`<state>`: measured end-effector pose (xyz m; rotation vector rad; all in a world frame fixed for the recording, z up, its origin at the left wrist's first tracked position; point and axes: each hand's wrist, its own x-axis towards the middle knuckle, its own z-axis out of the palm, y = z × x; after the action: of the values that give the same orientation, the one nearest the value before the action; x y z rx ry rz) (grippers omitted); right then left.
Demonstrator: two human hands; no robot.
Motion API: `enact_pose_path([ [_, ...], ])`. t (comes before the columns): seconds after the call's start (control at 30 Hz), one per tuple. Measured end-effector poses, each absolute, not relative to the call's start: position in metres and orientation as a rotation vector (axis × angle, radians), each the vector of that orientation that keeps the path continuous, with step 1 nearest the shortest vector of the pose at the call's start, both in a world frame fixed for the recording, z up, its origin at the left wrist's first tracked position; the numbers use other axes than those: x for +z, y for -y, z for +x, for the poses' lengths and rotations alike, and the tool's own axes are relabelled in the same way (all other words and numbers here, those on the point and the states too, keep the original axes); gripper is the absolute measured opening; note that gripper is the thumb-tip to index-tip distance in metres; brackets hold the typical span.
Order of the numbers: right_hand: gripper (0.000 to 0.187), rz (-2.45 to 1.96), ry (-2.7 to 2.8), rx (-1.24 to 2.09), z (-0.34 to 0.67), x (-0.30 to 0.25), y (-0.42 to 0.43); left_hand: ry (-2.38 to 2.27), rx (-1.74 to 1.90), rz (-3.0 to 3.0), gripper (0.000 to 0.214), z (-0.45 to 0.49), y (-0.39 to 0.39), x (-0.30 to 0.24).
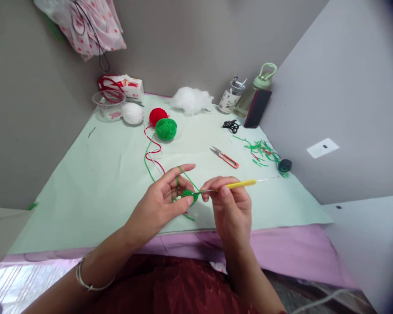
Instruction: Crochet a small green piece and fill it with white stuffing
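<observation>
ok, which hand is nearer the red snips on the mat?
Right. The right hand, holding the yellow crochet hook, sits just on the near side of the red snips. The left hand, pinching the green crochet piece, is farther off, down and to their left.

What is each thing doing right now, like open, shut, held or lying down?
left hand, pinching the green crochet piece
right hand, gripping the yellow hook
yellow hook, tip at the green crochet piece
green yarn ball, strand trailing toward the hands
snips, lying flat, untouched
water bottle, upright, lid on
</observation>
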<state>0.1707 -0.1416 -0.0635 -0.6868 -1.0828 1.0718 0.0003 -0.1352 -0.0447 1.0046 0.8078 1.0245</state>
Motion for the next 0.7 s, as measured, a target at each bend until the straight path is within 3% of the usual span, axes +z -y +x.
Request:
enact_pose_path([
  [0.2, 0.016, -0.753, 1.307, 0.865, 0.177, -0.065, 0.147, -0.883, 1.023, 1.139, 0.053, 0.0, 0.135, -0.048],
  [0.6, 0.025, -0.866, 1.86, -0.035, 0.172, -0.071, 0.16, -1.136, 1.198, 1.526, 0.047, 0.006, 0.138, -0.051],
  [0.7, 0.029, -0.83, 1.82, -0.105, 0.169, -0.08, 0.159, -1.153, 1.188, 1.455, 0.045, 0.01, 0.138, -0.047],
])
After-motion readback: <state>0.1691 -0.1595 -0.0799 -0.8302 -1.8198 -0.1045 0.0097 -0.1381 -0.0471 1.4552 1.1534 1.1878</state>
